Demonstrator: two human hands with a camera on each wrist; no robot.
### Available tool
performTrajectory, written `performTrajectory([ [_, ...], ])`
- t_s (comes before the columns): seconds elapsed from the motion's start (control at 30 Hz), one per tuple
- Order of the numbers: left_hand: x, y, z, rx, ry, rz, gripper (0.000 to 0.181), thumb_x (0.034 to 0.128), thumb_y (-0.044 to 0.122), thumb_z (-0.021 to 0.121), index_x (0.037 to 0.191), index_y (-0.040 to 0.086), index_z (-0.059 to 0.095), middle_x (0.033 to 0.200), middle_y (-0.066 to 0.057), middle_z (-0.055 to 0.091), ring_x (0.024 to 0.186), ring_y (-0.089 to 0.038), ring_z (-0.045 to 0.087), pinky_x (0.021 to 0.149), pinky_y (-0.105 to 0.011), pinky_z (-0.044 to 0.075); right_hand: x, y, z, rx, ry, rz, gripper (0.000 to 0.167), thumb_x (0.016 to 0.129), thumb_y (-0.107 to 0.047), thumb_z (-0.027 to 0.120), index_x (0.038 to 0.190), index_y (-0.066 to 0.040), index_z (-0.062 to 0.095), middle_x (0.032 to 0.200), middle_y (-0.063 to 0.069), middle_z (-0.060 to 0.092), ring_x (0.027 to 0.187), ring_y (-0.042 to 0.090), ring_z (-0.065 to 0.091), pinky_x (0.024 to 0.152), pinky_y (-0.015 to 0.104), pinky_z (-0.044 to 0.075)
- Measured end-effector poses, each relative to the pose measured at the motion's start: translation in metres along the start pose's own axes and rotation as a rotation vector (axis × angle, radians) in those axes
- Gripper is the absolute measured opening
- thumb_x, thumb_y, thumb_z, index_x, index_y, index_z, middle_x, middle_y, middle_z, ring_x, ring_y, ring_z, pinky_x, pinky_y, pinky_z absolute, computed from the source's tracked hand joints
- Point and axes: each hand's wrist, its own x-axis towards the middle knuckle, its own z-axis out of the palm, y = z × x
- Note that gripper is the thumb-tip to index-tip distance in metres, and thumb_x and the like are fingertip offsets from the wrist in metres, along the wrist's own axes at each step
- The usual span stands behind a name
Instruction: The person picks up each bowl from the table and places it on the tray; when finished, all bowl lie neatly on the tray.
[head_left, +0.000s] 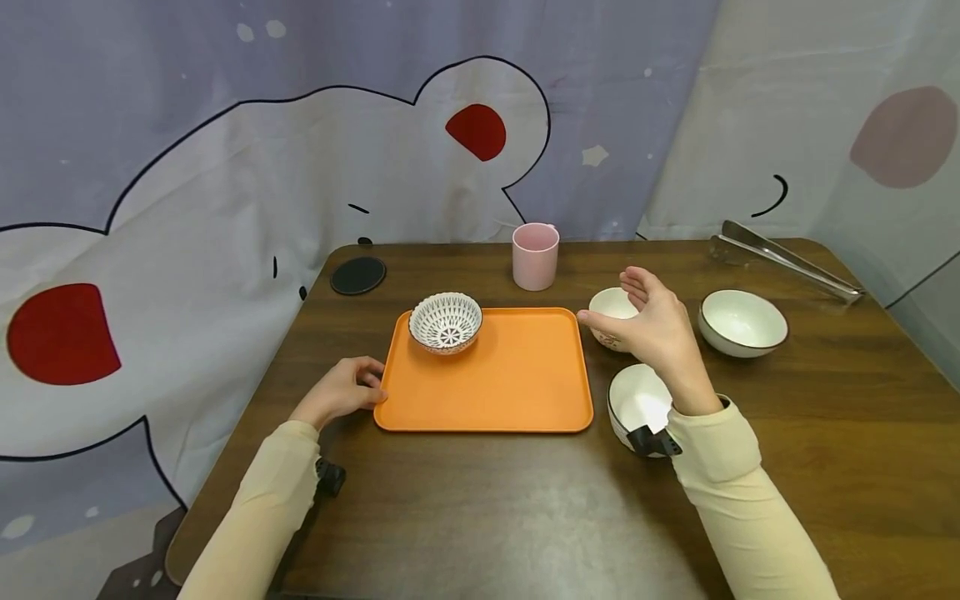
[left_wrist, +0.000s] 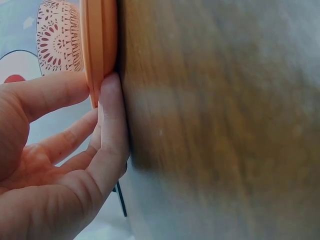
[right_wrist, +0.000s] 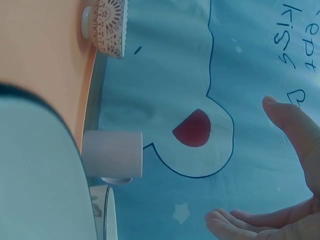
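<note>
An orange tray [head_left: 510,375] lies on the table, and a patterned bowl [head_left: 447,323] sits at its back left corner. My left hand [head_left: 347,390] pinches the tray's left edge; in the left wrist view the thumb and a finger of that hand [left_wrist: 65,150] hold the orange rim [left_wrist: 102,40] from above and below. My right hand [head_left: 651,325] is raised with thumb and fingers spread apart, holding nothing. Around it are a small bowl [head_left: 613,303] behind, a white bowl [head_left: 637,400] below, partly covered by the wrist strap, and another bowl [head_left: 742,323] to the right.
A pink mug [head_left: 536,257] stands behind the tray at the table's back edge. A dark round coaster [head_left: 358,275] lies at the back left. Metal tongs [head_left: 791,262] lie at the back right. A printed curtain [head_left: 337,167] hangs behind the table.
</note>
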Motion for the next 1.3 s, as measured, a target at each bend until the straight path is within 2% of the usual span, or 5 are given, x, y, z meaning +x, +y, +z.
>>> performTrajectory([
  [0.37,0.0,-0.003,-0.001,-0.007,0.011,-0.013,0.045,0.0889,0.005,0.066,0.13,-0.005,0.05,0.101,-0.016,0.057,0.084,-0.02,0.062,0.08,-0.033,0.058,-0.001,0.003,-0.014,0.02,0.023,-0.002,0.103,0.078,-0.038,0.081,0.152,0.002,0.023,0.153,0.02,0.036,0.142,0.034,0.035,0.117,0.041,0.03],
  [0.67,-0.001,-0.002,-0.001,-0.007,0.014,-0.024,0.045,0.0889,0.005,0.066,0.13,-0.005,0.05,0.102,-0.016,0.056,0.085,-0.02,0.062,0.081,-0.033,0.058,0.003,0.004,-0.029,-0.028,0.045,0.031,0.107,0.077,-0.046,0.08,0.153,0.0,0.021,0.154,0.021,0.034,0.142,0.035,0.036,0.115,0.045,0.032],
  [0.97,-0.002,0.0,0.0,0.004,0.003,-0.024,0.046,0.0892,0.006,0.066,0.131,-0.006,0.049,0.102,-0.017,0.056,0.085,-0.021,0.062,0.081,-0.034,0.058,0.006,0.015,-0.045,-0.079,0.083,0.08,0.108,0.077,-0.049,0.079,0.154,0.0,0.019,0.155,0.022,0.031,0.143,0.037,0.032,0.116,0.047,0.03],
  [1.3,-0.001,0.0,0.0,0.017,0.012,-0.024,0.046,0.0889,0.005,0.065,0.13,-0.005,0.049,0.101,-0.016,0.056,0.084,-0.021,0.062,0.081,-0.033,0.058,0.009,0.028,-0.056,-0.084,0.115,0.091,0.108,0.078,-0.047,0.079,0.154,0.002,0.018,0.155,0.023,0.03,0.143,0.038,0.031,0.117,0.048,0.029],
])
